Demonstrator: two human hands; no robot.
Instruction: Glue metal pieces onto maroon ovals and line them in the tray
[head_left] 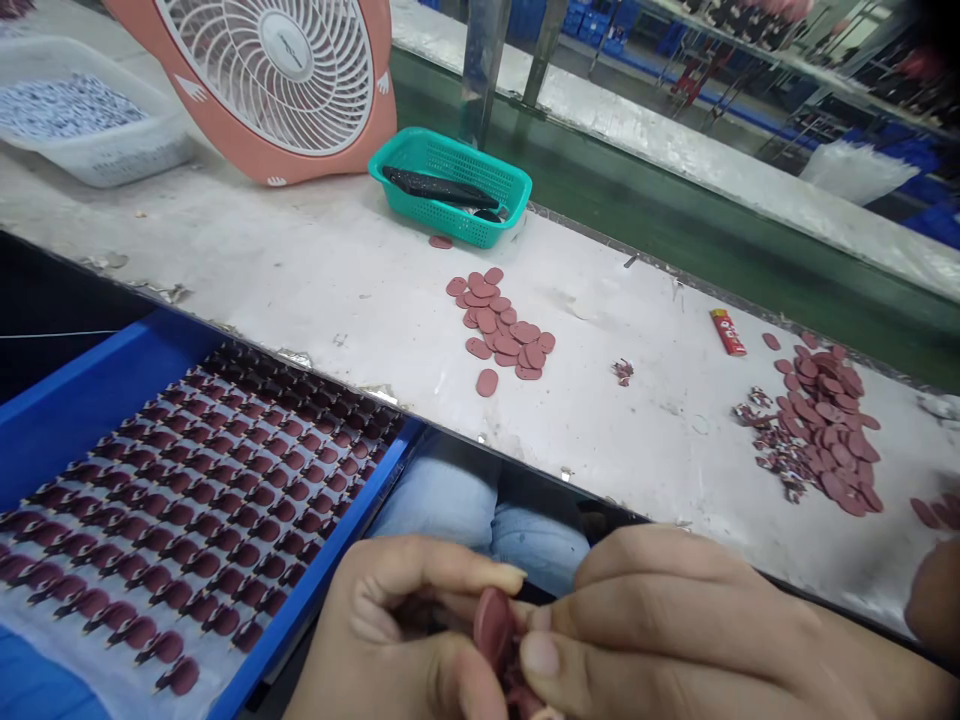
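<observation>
My left hand (401, 640) and my right hand (675, 640) meet at the bottom edge, below the table's front rim and above my jeans. Both pinch the same small dark-red oval piece (495, 625), which stands on edge between the fingertips. A little pile of the same red ovals (502, 325) lies on the white table (300, 270) ahead. A bigger heap of ovals (829, 425) lies at the right, mixed with small scraps. To my left a blue tray (90, 395) holds several neat rows of dark-red pieces on black stems.
A teal mesh basket (450, 185) with dark objects stands at the table's far edge, beside an orange fan (277, 80). A white bin (82, 115) sits at far left. A red lighter (727, 332) lies near the green conveyor (675, 225).
</observation>
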